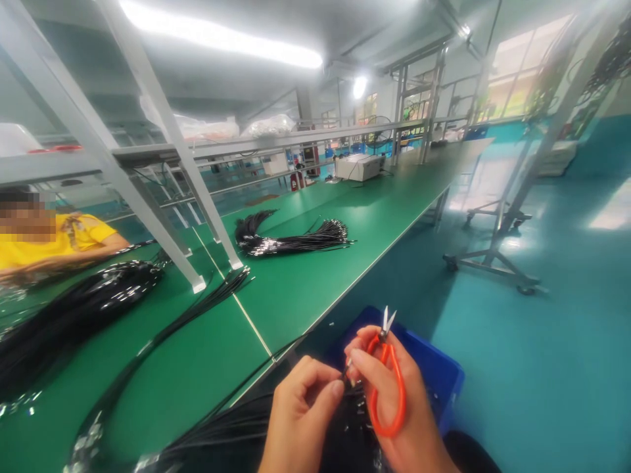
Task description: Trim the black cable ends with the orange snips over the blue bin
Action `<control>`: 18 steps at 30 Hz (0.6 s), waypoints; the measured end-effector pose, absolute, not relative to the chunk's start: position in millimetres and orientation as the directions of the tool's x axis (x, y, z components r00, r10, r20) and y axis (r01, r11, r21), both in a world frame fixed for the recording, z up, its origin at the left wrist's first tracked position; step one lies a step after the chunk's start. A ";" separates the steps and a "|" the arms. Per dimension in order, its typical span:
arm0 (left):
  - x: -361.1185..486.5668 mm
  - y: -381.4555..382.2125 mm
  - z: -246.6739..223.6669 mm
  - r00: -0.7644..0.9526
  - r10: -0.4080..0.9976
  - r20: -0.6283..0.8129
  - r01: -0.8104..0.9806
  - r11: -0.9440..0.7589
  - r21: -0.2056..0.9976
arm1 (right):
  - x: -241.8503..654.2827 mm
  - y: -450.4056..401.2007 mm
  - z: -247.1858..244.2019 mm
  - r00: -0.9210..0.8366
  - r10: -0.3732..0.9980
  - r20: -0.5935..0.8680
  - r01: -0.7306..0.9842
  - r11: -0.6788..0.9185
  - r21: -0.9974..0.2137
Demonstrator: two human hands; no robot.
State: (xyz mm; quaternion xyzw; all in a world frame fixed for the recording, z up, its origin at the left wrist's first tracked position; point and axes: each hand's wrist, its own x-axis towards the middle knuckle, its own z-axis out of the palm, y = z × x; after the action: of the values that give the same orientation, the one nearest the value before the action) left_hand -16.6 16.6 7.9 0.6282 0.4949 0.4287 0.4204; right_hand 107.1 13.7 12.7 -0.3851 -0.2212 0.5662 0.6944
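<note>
The left hand (303,410) pinches a black cable end (344,376) between thumb and forefinger, just off the near long edge of the green-topped table (296,289). The right hand (387,384) meets it there, its fingers curled around red-handled scissors (401,401), blades up and slightly parted. Black cables (227,427) trail from below the hands toward the table's near edge. Under the right hand sits a blue plastic bin (452,378), beside the table.

On the tabletop, a slim cable bundle (162,338) curves from the near edge to the foot of a grey metal post (190,171); beyond that post lies a bent bundle (305,242). A thicker bundle (93,302) fills the left side, near a person in a yellow top (93,240). The slanting posts and their shelf (296,138) stand between the wearer and part of the room. Toward the table's far end is a white box-shaped device (359,168). Right of the table, a wheeled metal stand (493,259) rests on glossy blue-green floor (532,355), with bright windows (527,72) behind.
</note>
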 end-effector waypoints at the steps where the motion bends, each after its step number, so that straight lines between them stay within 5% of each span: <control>1: -17.4 17.0 7.6 0.150 0.984 0.091 0.229 -0.124 0.966 | 107.9 13.8 13.9 0.263 0.955 -0.136 -0.634 0.065 -0.771; 8: -13.1 16.0 8.5 0.063 0.998 0.014 0.055 -0.018 0.998 | 105.3 8.6 15.7 0.208 0.966 -0.155 -0.633 0.012 -0.774; 18: -15.6 9.9 2.7 0.114 0.992 0.050 0.264 -0.079 0.961 | 106.0 9.3 15.8 0.165 0.968 -0.189 -0.623 -0.046 -0.781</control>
State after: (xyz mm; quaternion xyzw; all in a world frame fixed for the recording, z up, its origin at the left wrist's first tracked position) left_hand -15.6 9.9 2.7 0.6050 0.5191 0.4163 0.4374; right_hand 106.0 9.3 15.8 -0.3923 -0.2198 0.6075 0.6548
